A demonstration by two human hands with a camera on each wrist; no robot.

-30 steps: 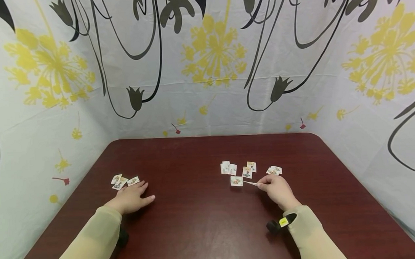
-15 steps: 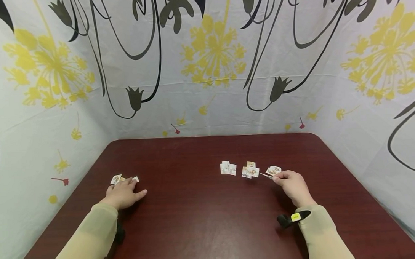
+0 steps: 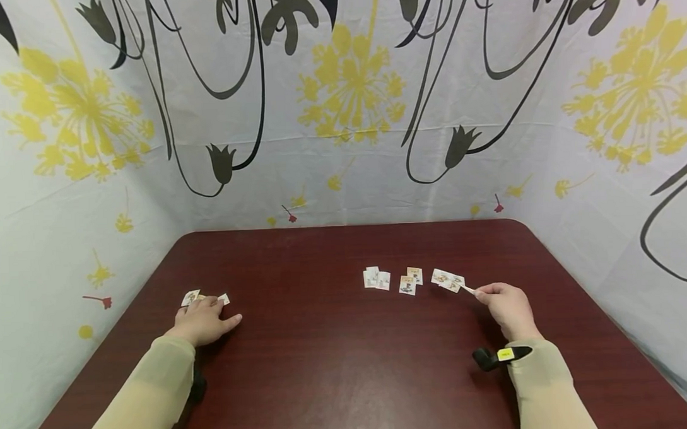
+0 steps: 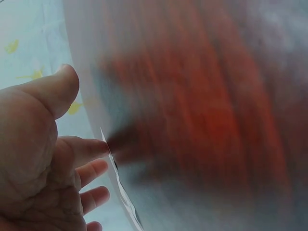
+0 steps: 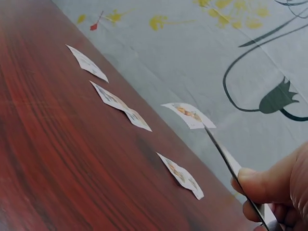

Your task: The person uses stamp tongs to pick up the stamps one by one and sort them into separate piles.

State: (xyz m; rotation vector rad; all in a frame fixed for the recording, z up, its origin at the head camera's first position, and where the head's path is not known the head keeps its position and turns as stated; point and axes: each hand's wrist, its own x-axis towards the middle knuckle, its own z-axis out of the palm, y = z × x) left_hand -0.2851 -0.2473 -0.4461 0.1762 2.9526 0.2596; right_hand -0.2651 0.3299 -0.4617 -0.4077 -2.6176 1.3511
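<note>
Tweezers [image 5: 223, 155] are pinched between the thumb and fingers of my right hand [image 3: 508, 308]. Their tips grip a small white picture card [image 5: 188, 115], raised off the table in the right wrist view. Directly below it lie overlapping cards [image 5: 179, 174] of the rightmost group. On the left side, my left hand [image 3: 201, 323] rests with extended fingers on another bunch of cards [image 3: 190, 297], partly hiding them. In the left wrist view one fingertip touches the thin edge of a card [image 4: 120, 185].
Two more card groups, one of pale cards [image 3: 382, 280] and one of yellowish cards [image 3: 407, 285], lie left of the rightmost group. The dark red table [image 3: 326, 366] meets a flower-patterned cloth [image 3: 342, 176] at its back and sides.
My right hand has moved right with the tweezers and card, from the pale group past the yellowish cards to the rightmost group. My left hand has shifted slightly left and forward over its cards.
</note>
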